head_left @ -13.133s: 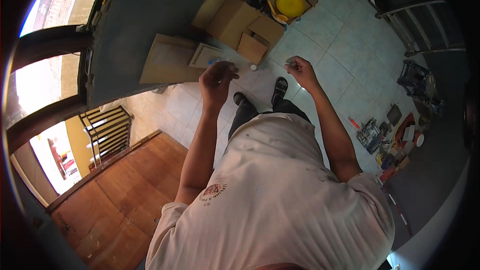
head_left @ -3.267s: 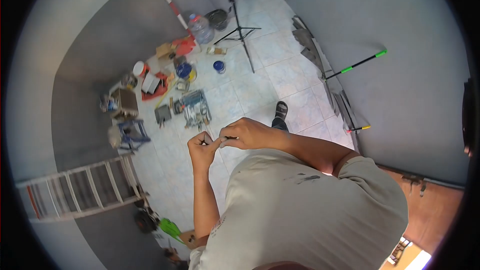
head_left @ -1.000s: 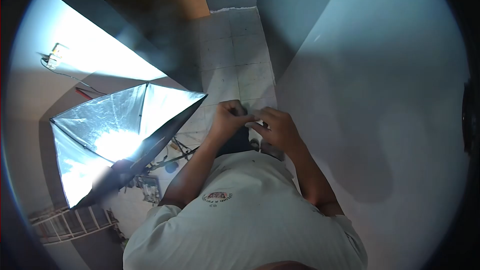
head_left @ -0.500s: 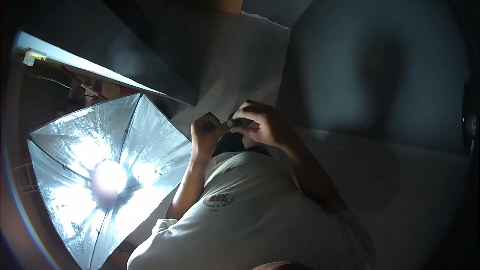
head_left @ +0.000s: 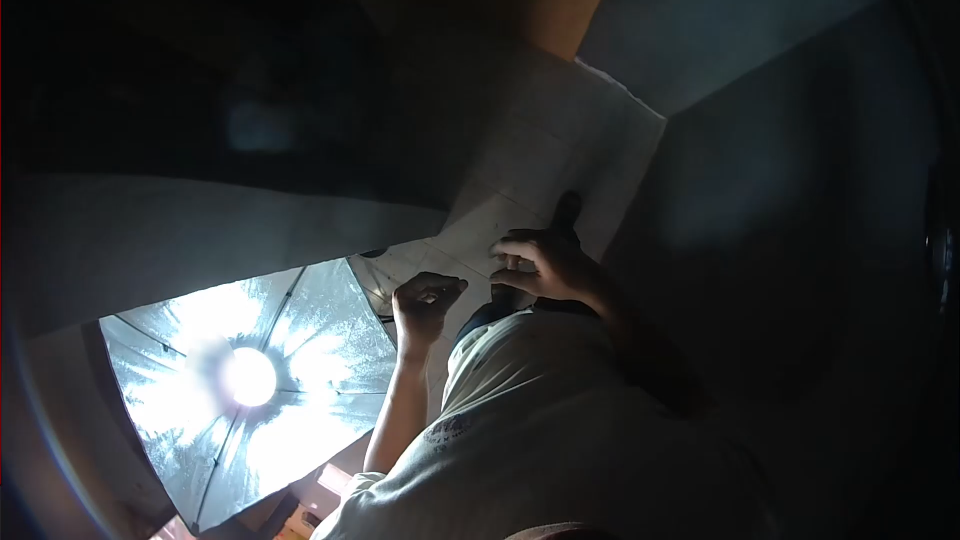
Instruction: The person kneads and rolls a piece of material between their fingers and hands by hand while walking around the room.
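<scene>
In the head view, my left hand (head_left: 424, 306) is raised in front of my body, its fingers curled in and the thumb pressed toward them. Whatever it may pinch is too small and dark to make out. A short gap to the right, my right hand (head_left: 543, 266) holds its thumb and fingers apart, with nothing visible between them. Both hands are above the light shirt (head_left: 520, 380) I wear and in front of the tiled floor (head_left: 520, 195). A dark shoe or foot (head_left: 569, 207) shows just beyond my right hand.
A brightly lit softbox lamp (head_left: 345, 325) stands close on my left, near my left forearm. A pale panel edge (head_left: 250, 230) runs above it. Walls (head_left: 740, 20) rise on the right, and a brownish surface (head_left: 540, 0) is at the top. Much of the scene is dark.
My hands were together, fingertips meeting around something small and dark; now they are apart. The right hand has opened. My view has turned, and the lamp sits lower in it.
</scene>
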The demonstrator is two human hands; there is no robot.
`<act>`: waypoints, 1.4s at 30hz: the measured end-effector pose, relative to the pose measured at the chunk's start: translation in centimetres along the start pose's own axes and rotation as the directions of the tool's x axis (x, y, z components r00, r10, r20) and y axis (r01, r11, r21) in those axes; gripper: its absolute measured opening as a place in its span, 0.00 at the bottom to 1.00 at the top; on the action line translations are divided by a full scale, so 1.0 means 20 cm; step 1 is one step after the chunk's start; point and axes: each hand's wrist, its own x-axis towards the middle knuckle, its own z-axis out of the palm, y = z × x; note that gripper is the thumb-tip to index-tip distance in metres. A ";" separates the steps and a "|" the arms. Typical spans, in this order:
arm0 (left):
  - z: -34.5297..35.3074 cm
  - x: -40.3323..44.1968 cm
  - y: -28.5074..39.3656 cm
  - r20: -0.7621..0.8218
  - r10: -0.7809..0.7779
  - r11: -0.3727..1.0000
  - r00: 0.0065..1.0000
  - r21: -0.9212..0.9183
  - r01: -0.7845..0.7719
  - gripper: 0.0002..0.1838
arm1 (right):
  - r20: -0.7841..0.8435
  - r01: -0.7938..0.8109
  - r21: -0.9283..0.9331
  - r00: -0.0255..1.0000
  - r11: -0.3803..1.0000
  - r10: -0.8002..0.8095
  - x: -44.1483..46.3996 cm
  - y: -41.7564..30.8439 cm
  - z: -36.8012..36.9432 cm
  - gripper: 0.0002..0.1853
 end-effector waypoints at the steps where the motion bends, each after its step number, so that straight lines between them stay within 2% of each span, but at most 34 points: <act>1: 0.06 0.06 0.04 -0.040 0.002 1.000 0.999 0.003 -0.002 0.07 | 0.017 -0.008 0.025 1.000 1.000 0.008 0.03 0.07 -0.11 0.25; 2: 0.13 0.13 0.09 -0.049 0.000 0.999 0.999 0.047 0.002 0.07 | -0.035 0.039 0.051 0.999 0.998 -0.037 0.07 0.16 -0.21 0.22; 3: 0.20 0.21 0.15 -0.059 -0.002 0.996 0.998 0.091 0.007 0.08 | -0.007 0.068 0.060 0.998 0.996 -0.068 0.10 0.26 -0.33 0.22; 5: 0.38 0.38 0.27 -0.113 0.027 0.992 0.993 0.128 -0.013 0.10 | -0.070 -0.013 0.091 0.997 0.996 0.020 0.16 0.42 -0.59 0.18; 6: 0.47 0.47 0.35 -0.092 0.097 0.988 0.991 0.125 -0.085 0.09 | -0.042 0.002 0.098 0.999 0.995 0.002 0.19 0.45 -0.74 0.18; 7: 0.55 0.55 0.44 -0.063 0.170 0.979 0.983 0.126 -0.162 0.09 | -0.134 0.027 0.101 0.991 0.994 -0.013 0.22 0.46 -0.89 0.17; 8: 0.63 0.61 0.53 -0.083 0.170 0.979 0.982 0.132 -0.158 0.09 | -0.229 0.051 0.101 0.973 0.994 -0.026 0.25 0.49 -1.03 0.16; 10: 0.79 0.77 0.76 0.090 0.358 0.904 0.929 0.215 -0.369 0.06 | -0.257 0.036 0.085 0.966 0.996 -0.013 0.31 0.61 -1.28 0.15; 11: 0.86 0.86 0.80 0.067 0.364 0.904 0.929 0.215 -0.370 0.06 | -0.294 0.000 0.073 0.955 0.997 0.021 0.35 0.67 -1.40 0.14; 12: 0.91 0.95 0.83 0.120 0.314 0.912 0.942 0.237 -0.334 0.06 | -0.261 -0.061 0.024 0.963 0.998 0.065 0.41 0.67 -1.51 0.13; 13: 0.94 1.01 0.84 0.170 0.254 0.920 0.952 0.261 -0.292 0.07 | -0.239 -0.053 0.024 0.969 0.998 0.058 0.47 0.68 -1.58 0.13; 14: 0.94 1.07 0.81 0.233 0.189 0.942 0.954 0.231 -0.243 0.12 | -0.223 -0.082 0.015 0.971 0.996 0.084 0.55 0.70 -1.64 0.13; 15: 0.93 1.11 0.83 0.206 0.190 0.945 0.960 0.226 -0.235 0.12 | -0.206 -0.109 0.000 0.973 0.994 0.107 0.64 0.70 -1.70 0.14; 16: 0.93 1.14 0.86 0.185 0.382 0.863 0.905 0.278 -0.421 0.15 | -0.180 -0.093 -0.013 0.980 0.996 0.090 0.75 0.69 -1.75 0.14; 17: 0.92 1.17 0.87 0.174 0.558 0.741 0.811 0.336 -0.581 0.19 | -0.171 -0.008 -0.065 0.985 0.998 -0.003 0.85 0.67 -1.76 0.14; 18: 0.90 1.22 0.84 0.140 0.564 0.746 0.814 0.338 -0.574 0.19 | -0.157 0.078 -0.114 0.983 0.990 -0.096 0.94 0.64 -1.77 0.15; 19: 0.87 1.27 0.80 0.209 0.444 0.734 0.871 0.473 -0.487 0.23 | -0.130 0.096 -0.125 0.985 0.988 -0.112 1.05 0.65 -1.76 0.15; 21: 0.83 1.40 0.78 0.229 0.308 0.704 0.923 0.598 -0.383 0.27 | -0.037 0.063 0.027 0.997 0.998 -0.062 1.25 0.68 -1.68 0.19; 22: 0.79 1.46 0.87 0.084 0.153 0.853 0.985 0.491 -0.174 0.31 | -0.012 0.076 0.019 0.997 0.997 -0.076 1.34 0.66 -1.62 0.19; 23: 0.69 1.64 0.93 -0.056 -0.026 0.945 0.998 0.324 0.043 0.35 | 0.066 0.136 0.040 0.988 0.990 -0.139 1.58 0.64 -1.57 0.21; 25: 0.55 1.88 0.83 -0.001 0.105 0.927 0.994 0.363 -0.098 0.41 | 0.134 0.189 0.066 0.971 0.980 -0.196 1.80 0.66 -1.49 0.23; 27: 0.43 2.12 0.82 -0.084 0.108 0.935 0.991 0.346 -0.073 0.47 | 0.312 0.188 -0.025 0.934 0.982 -0.171 2.01 0.71 -1.48 0.28; 28: 0.37 2.21 0.92 -0.095 0.117 0.940 0.989 0.333 -0.079 0.47 | 0.388 0.199 -0.088 0.909 0.976 -0.150 2.11 0.71 -1.48 0.29; 30: 0.17 2.44 1.10 0.079 -0.225 0.898 0.971 0.404 0.175 0.52 | 0.438 0.203 -0.067 0.886 0.977 -0.155 2.37 0.69 -1.55 0.28; 31: 0.09 2.55 1.12 0.070 -0.218 0.900 0.973 0.401 0.173 0.52 | 0.461 0.192 -0.029 0.873 0.981 -0.157 2.49 0.68 -1.57 0.27; 32: 0.03 2.66 1.12 0.064 -0.128 0.868 0.990 0.490 0.080 0.53 | 0.387 0.157 -0.080 0.915 0.984 -0.115 2.62 0.68 -1.59 0.20; 33: -0.02 2.76 1.11 0.070 -0.041 0.821 0.997 0.571 -0.006 0.55 | 0.392 0.158 -0.082 0.913 0.984 -0.114 2.75 0.70 -1.63 0.20; 34: -0.07 2.86 1.07 0.068 -0.044 0.826 0.997 0.563 -0.001 0.55 | 0.333 0.227 -0.131 0.927 0.965 -0.173 2.89 0.74 -1.70 0.18; 36: -0.19 3.05 1.00 0.074 0.183 0.684 0.980 0.707 -0.181 0.55 | 0.215 0.294 -0.178 0.943 0.939 -0.255 3.13 0.71 -1.79 0.12; 38: -0.32 3.18 1.07 0.068 0.135 0.716 0.988 0.683 -0.145 0.54 | 0.142 0.272 -0.119 0.957 0.955 -0.255 3.36 0.62 -1.87 0.06; 40: -0.43 3.31 1.12 0.064 0.088 0.747 0.994 0.656 -0.108 0.54 | 0.102 0.223 -0.100 0.972 0.970 -0.213 3.57 0.66 -1.88 0.05; 42: -0.54 3.43 1.13 0.090 -0.151 0.788 0.984 0.613 0.064 0.53 | 0.060 0.138 -0.065 0.989 0.988 -0.134 3.78 0.75 -1.85 0.03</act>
